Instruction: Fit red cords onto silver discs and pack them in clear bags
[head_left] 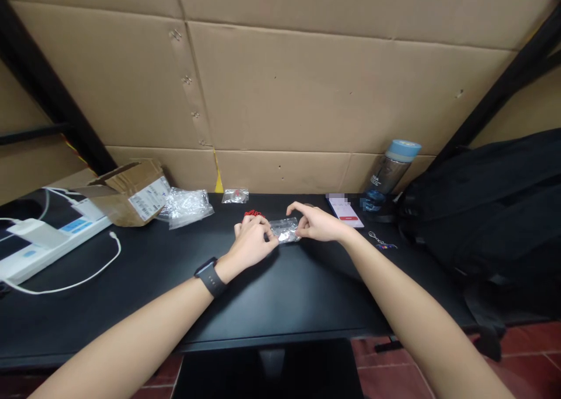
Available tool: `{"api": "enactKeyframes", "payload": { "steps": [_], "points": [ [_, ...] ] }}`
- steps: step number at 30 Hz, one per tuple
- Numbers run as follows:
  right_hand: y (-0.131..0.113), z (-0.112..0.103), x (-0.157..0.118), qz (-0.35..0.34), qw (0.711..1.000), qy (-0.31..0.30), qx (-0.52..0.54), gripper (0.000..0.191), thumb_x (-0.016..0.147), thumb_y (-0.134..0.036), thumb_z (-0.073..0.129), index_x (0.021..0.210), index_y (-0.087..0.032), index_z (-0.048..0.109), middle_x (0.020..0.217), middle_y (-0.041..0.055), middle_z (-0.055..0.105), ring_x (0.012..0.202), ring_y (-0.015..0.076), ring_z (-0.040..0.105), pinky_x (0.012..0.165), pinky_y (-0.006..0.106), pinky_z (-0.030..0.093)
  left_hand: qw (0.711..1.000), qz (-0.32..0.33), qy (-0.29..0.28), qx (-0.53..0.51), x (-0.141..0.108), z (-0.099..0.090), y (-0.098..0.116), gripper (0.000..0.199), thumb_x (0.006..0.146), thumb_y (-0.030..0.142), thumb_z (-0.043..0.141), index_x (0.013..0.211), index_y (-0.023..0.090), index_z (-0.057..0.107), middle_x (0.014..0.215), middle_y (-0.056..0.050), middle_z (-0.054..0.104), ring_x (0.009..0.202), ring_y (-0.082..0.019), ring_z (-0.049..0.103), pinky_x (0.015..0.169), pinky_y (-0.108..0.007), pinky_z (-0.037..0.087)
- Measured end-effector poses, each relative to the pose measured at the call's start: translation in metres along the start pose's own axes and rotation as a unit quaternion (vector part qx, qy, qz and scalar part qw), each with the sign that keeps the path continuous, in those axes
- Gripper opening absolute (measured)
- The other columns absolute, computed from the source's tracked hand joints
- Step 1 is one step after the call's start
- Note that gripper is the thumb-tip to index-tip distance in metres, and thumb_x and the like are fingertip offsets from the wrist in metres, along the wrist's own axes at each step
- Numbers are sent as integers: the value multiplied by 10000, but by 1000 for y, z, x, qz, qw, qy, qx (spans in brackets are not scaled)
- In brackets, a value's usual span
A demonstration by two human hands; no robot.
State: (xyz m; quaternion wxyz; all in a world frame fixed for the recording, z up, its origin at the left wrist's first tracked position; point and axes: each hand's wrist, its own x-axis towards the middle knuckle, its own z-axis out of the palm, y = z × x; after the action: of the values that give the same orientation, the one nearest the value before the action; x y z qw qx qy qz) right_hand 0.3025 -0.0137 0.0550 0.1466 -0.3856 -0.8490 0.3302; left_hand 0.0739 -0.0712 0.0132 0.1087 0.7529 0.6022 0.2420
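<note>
A small clear plastic bag (286, 229) lies between my two hands above the black desk, with something shiny showing in it that I cannot make out. My left hand (254, 242), watch on the wrist, grips the bag's left edge with thumb and fingers. At the right edge, the thumb and lower fingers of my right hand (319, 222) close on the plastic while its index finger arches up and away. A red knotted cord (255, 214) sits just behind my left fingers, partly hidden by them. Part of a brownish thing shows behind my right hand, mostly covered.
Another small clear packet (235, 196) lies near the cardboard wall. To the left are crumpled plastic wrap (186, 206), an open cardboard box (131, 191) and a power strip (52, 247). Rightward stand a phone (347, 212), a keychain (382, 241), a bottle (388, 177) and a black backpack (491, 212).
</note>
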Motion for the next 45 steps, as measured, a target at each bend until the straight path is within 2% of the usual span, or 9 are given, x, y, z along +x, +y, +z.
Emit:
{"api": "enactKeyframes", "payload": {
  "steps": [6,11,15,20,26,34,39,42,45],
  "points": [
    [0,4,2,-34,982,29,-184,229,822,-211,699,1017,-277,798,749,5,676,760,168,625,721,269,436,997,59,19,36,-1,-4,-5,124,828,317,695,856,220,622,1063,-58,637,1107,-284,490,875,-402,366],
    [-2,4,1,-90,969,23,-227,301,758,-398,812,1026,-261,801,1129,61,715,1044,257,638,860,326,467,987,153,-3,45,-3,-6,-11,272,925,333,610,1196,309,622,1317,-39,624,1273,-304,428,958,-463,325],
    [-4,6,1,-52,974,11,-219,359,722,-375,843,1051,-249,774,971,33,762,891,220,675,710,280,452,983,174,-42,40,-5,-5,-10,336,928,395,615,1248,295,592,1346,-54,641,1294,-322,431,994,-505,291],
    [-9,4,0,-76,982,28,-173,211,860,-236,669,1044,-231,771,842,24,768,758,166,671,701,258,439,988,149,-21,20,-3,-3,-8,271,951,320,585,1221,307,580,1272,-31,685,1230,-281,501,977,-477,290],
    [-15,2,2,-66,993,76,-61,223,946,-321,591,974,-188,768,830,38,767,745,158,670,710,256,441,997,53,23,-48,-1,-9,-2,154,993,317,529,1113,289,623,1060,-17,746,1132,-251,585,947,-428,317],
    [-9,7,6,-49,992,49,105,386,783,-367,788,1086,-153,680,793,16,735,721,157,658,691,253,467,994,44,53,-81,0,-24,-3,139,988,357,533,1069,287,622,1034,18,758,1073,-234,632,925,-390,330],
    [-9,9,7,-14,985,72,158,454,774,-359,787,1156,-167,634,818,28,741,784,190,699,734,281,502,994,22,33,-99,0,-24,-4,330,967,335,543,1284,274,472,925,21,778,1046,-229,664,970,-403,324],
    [-5,7,9,-3,981,108,160,445,797,-341,756,1181,-171,608,827,29,737,786,189,703,740,285,508,996,19,25,-83,2,-25,-6,376,946,327,553,1303,276,446,948,11,779,1043,-231,662,974,-413,314],
    [5,2,19,24,980,180,81,408,814,-286,721,1189,-180,602,765,1,714,714,167,675,712,276,487,998,16,39,-52,8,-33,-16,334,949,266,500,1282,279,477,957,2,770,1062,-235,652,958,-426,308]
  ]
}}
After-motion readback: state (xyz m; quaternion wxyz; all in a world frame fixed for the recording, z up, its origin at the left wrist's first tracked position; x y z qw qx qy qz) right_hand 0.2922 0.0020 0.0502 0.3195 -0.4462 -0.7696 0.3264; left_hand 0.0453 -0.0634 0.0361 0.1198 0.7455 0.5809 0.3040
